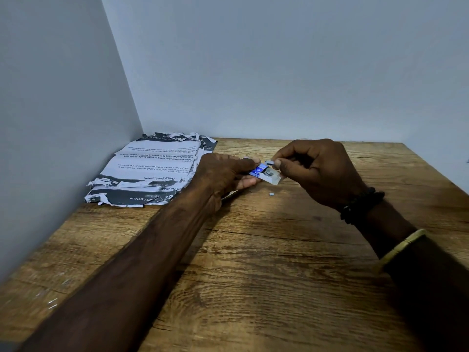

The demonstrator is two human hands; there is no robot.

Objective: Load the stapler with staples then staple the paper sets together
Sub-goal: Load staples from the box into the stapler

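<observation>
staple box: small, blue and white, open at its right end, held just above the counter, right of the paper stack.
left hand: grip clasped around the box.
right hand: thumb and forefinger pinched on the box's open flap.
paper stack: torn printed sheets in the wall corner, touching the left hand.
stapler: mostly hidden under the left hand, cannot tell more.
loose scrap: on the counter just below the box.
</observation>
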